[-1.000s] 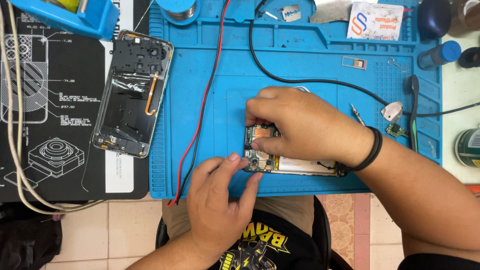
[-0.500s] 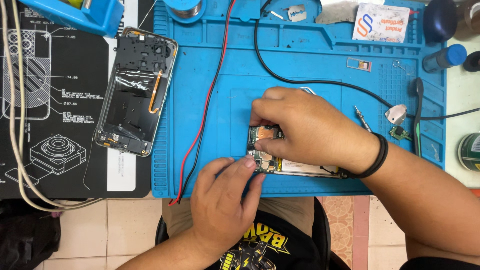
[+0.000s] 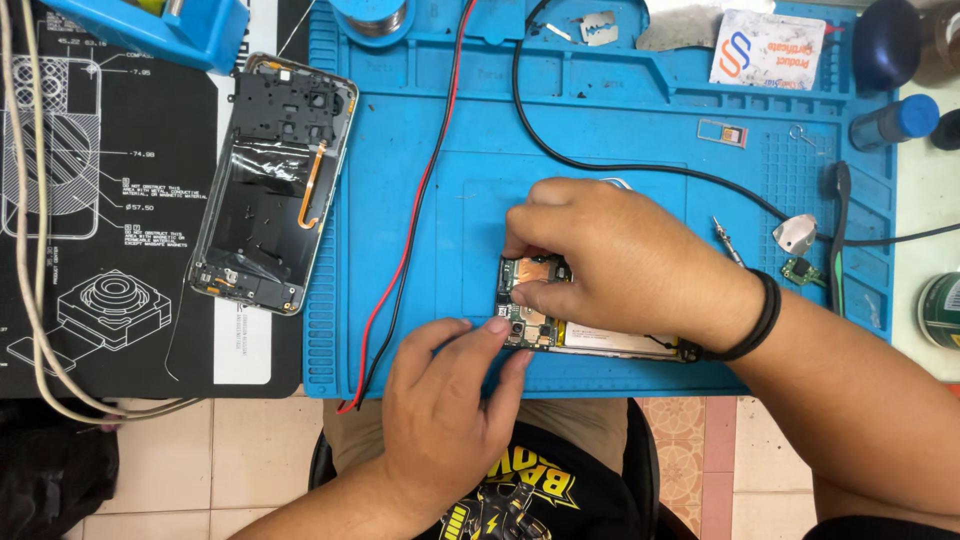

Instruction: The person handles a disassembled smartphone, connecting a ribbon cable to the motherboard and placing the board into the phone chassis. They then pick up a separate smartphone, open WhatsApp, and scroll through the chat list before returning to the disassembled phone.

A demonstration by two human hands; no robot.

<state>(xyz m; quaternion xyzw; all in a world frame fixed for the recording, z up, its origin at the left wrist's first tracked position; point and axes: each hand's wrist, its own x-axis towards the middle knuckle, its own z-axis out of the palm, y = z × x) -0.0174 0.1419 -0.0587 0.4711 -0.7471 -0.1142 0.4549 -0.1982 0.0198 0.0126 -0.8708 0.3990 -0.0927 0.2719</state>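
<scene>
White rectangular card with an orange and blue logo is lying tilted at the top right of the blue work mat, well above the fingers; a black sheet with white line drawings is sitting far left of them, with a blue tape dispenser on its top edge. A dark blue bottle with a blue cap and a green round tin are off the mat's right edge. The opened phone is lying near the front edge of the mat, long axis running left to right, its camera and board end pointing left under the fingertips, its battery end reaching right under the wrist. The right hand is covering the phone from above, fingers curled together and pressing on the copper-coloured part at the left end, thumb against the board; I cannot tell whether they are pinching anything small. The left hand is coming up from below, fingers held close together, the fingertips touching the lower left corner of the phone. A phone back frame is lying well left of the fingers, straddling the mat edge, long axis nearly upright. A red wire and a black cable are running across the mat, left of and above the hands. 1 black band is on the right wrist.
</scene>
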